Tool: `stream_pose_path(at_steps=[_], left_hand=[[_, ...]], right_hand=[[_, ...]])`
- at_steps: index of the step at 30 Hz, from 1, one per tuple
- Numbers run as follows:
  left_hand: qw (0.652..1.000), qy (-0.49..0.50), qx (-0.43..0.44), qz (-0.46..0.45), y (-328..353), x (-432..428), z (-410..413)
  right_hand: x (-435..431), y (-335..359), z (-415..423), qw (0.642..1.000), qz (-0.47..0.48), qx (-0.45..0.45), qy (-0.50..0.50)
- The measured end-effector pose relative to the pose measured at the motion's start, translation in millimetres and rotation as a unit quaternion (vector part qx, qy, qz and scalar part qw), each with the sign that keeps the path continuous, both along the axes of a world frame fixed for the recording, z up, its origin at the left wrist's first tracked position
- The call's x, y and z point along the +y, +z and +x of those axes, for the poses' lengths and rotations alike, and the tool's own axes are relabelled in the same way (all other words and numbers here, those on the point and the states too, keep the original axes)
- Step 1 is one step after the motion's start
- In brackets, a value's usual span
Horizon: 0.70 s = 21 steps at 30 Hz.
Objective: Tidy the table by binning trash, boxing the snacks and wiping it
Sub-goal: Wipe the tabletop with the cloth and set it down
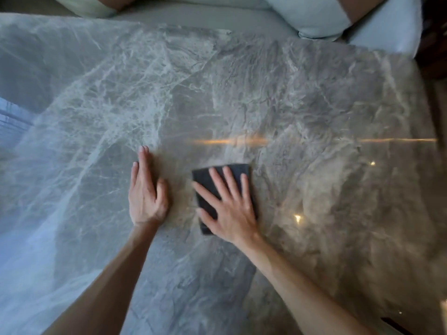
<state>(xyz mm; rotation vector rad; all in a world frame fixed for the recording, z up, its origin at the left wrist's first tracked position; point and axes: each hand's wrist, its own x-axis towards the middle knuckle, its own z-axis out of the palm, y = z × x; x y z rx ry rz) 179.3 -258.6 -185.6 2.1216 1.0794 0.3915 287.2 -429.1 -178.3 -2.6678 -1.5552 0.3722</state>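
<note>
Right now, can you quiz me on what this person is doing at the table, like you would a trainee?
1. What lies under the right hand? A) dark cloth B) snack box C) bin
2. True or false: the left hand grips the cloth.
3. Fill in: the table top looks like veined ___.
Key: 1 A; 2 false, it rests flat on the table; 3 marble.
</note>
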Motion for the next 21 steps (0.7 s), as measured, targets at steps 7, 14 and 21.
stream_pose_path(at_steps=[7, 14, 21], left_hand=[[0.998, -0.003, -0.057, -0.015, -4.8, 0.7, -2.6], [0.967, 0.076, -0.162, -0.181, 32.1, -18.8, -16.2], [0.982, 0.043, -0.013, -0.186, 53.6, -97.6, -49.5]], right_hand=[[27.2, -17.3, 138.1, 0.920, -0.001, -0.031, -0.391], [51.7, -8.3, -69.6, 0.997, 0.026, 0.037, 0.064], [-97.5, 9.9, -42.3, 0.991, -0.027, 0.050, 0.122]])
